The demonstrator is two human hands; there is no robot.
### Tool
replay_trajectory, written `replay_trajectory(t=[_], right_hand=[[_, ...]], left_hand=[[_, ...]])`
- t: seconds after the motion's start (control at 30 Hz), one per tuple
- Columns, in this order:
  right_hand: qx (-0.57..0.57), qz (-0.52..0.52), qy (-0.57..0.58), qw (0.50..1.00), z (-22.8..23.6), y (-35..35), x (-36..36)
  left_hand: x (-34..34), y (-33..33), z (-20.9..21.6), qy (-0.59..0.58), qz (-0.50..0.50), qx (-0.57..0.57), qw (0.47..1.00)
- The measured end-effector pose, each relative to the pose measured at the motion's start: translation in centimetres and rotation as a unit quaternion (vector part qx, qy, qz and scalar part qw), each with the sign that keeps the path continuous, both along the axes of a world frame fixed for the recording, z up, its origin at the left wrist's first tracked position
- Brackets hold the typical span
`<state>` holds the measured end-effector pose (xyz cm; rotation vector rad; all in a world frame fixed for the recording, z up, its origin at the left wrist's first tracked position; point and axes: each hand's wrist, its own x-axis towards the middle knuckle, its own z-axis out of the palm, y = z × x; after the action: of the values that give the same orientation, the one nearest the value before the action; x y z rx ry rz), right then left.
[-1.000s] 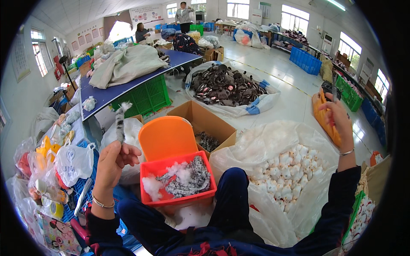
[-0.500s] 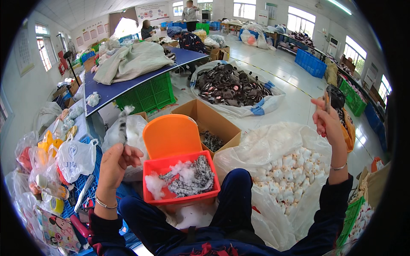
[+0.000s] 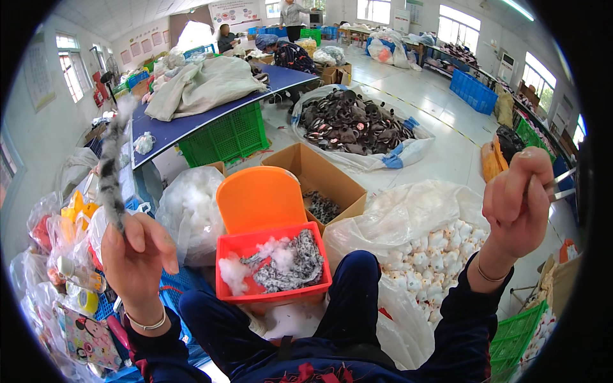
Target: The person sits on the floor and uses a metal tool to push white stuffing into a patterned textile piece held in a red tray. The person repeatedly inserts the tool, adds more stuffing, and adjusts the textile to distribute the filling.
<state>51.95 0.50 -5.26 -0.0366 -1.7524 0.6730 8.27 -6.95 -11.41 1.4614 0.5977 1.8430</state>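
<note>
Holding furry strip (image 3: 110,182); workroom table (image 3: 284,76) heaped.

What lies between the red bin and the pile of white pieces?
In the head view, the person's right knee and, above it in the picture, part of the translucent plastic bag.

To my left I see clear plastic bags (image 3: 39,217) heaped near a pouch with a cartoon print (image 3: 91,337). Ahead of me stands a blue table (image 3: 290,78) bearing a pale sack (image 3: 201,92), with a green crate (image 3: 227,135) beneath it. A co-worker (image 3: 297,59) in a blue head covering bends near its far end. Beyond my knees, an open sack (image 3: 414,152) holds dark plush pieces (image 3: 357,121); at my right, white pieces (image 3: 418,281) fill a translucent bag (image 3: 408,203).
</note>
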Motion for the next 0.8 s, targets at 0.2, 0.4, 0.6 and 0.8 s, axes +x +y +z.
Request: replay_trajectory(t=[0.2,0.4,0.6,0.8], right_hand=[[-0.043,0.067,-0.023,0.997,-1.1,1.3,0.0],[-0.017,0.266,-0.017,0.964,4.4,-0.5,-3.9],[0.005,0.329,-0.047,0.943,4.7,1.0,-3.1],[0.053,0.077,0.078,0.993,5.8,3.2,-1.0]], left_hand=[[-0.7,1.2,-1.1,-0.028,0.039,-0.054,0.997],[-0.4,1.8,-0.4,-0.049,0.022,-0.054,0.997],[-1.9,0.8,-1.4,-0.020,0.077,-0.055,0.995],[-2.6,0.7,-1.9,-0.063,0.090,-0.083,0.991]])
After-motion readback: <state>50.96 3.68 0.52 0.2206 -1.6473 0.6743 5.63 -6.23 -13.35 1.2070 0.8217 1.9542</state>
